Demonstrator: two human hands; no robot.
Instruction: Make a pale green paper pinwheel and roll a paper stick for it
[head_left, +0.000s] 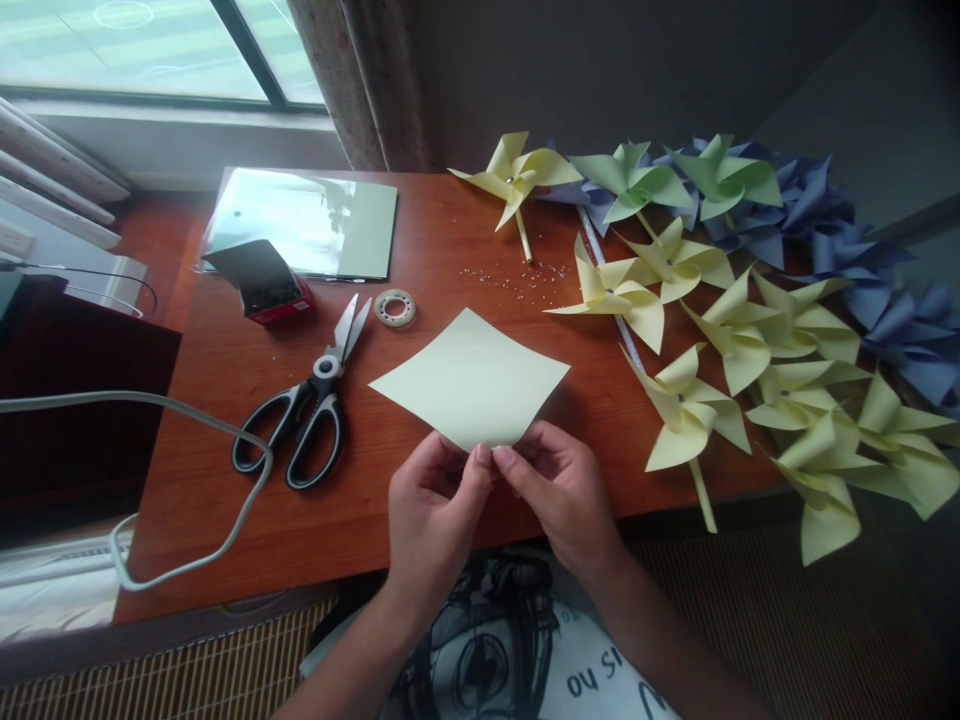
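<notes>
A square sheet of pale green-yellow paper (472, 375) is turned cornerwise above the desk's front part, slightly bowed. My left hand (435, 480) pinches its near corner between thumb and fingers. On the same corner my right hand (555, 480) also closes, the two thumbs almost touching. Fingers beneath the sheet are partly hidden. Left of the paper lie open scissors (300, 410) with black and grey handles. Beyond the sheet rests a small roll of clear tape (394, 308).
Yellow pinwheels (682, 405), green pinwheels (634, 180) and blue pinwheels (825, 220) crowd the right side. Tiny beads (517, 285) are scattered mid-desk. An open small box (274, 290) and a glossy packet of paper (300, 220) sit back left. A white cable (247, 500) crosses the left edge.
</notes>
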